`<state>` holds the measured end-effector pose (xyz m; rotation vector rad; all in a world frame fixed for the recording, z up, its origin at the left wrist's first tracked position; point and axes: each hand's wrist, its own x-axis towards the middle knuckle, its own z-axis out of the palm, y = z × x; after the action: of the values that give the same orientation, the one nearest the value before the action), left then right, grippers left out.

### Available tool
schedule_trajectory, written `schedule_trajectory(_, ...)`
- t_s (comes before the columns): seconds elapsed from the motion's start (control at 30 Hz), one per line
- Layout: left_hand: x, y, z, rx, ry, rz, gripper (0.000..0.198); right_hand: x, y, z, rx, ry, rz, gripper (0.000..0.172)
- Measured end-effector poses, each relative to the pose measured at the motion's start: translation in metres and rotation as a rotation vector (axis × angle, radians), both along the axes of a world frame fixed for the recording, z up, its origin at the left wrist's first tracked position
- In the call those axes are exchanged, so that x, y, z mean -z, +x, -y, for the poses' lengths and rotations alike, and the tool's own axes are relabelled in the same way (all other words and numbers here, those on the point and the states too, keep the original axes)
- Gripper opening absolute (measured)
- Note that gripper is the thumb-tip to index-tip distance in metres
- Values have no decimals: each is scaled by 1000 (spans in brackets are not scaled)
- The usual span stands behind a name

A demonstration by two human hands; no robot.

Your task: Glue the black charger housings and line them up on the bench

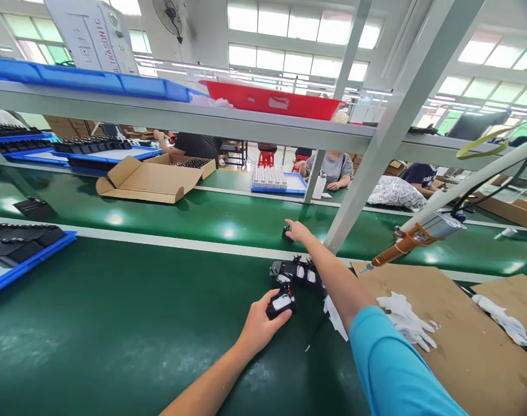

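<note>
My left hand (263, 322) grips a small black plastic housing (281, 303) with a white panel and a bit of red wire at its top. Just beyond it, a row of similar black housings (299, 271) with white panels lies on the green bench, partly covered by my right forearm. My right hand (299, 231) reaches over to the green conveyor belt, its fingers and thumb around another small black housing (286, 234). Most of that piece is hidden by the fingers.
An orange hanging screwdriver (396, 248) points down on the right, above brown cardboard (471, 335) with white gloves (406, 320). A slanted metal post (376, 156) stands near my right arm. A blue tray (29, 260) of black parts sits left. Co-workers sit across the belt.
</note>
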<state>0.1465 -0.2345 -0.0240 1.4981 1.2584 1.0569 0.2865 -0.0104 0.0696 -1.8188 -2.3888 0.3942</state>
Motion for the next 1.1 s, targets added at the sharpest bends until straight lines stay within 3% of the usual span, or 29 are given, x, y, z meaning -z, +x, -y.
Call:
schedule_trajectory(0.17,-9,-2,4,9,40,24,48,-5,-23,2,-139,-139,123,34)
schedule_trajectory(0.33,-15,-1,11,64,109,35,43,0,-53,27,-322,-261,159,34)
schedule_trajectory(0.53,-13,0,11,51,136,19,46,5,-74,57,-382,-234,132,32)
schedule_trajectory(0.67,-11,-1,11,37,136,15,48,-10,-50,77,-393,-107,-86,30)
schedule_trajectory(0.8,-12,-2,13,48,169,15,47,-19,1,125,-357,10,-416,27)
schedule_trajectory(0.97,-17,-2,14,87,363,-20,40,2,55,193,-238,-7,-689,27)
schedule_trajectory(1.1,-18,0,13,110,499,-42,44,26,68,220,-182,-48,-830,23)
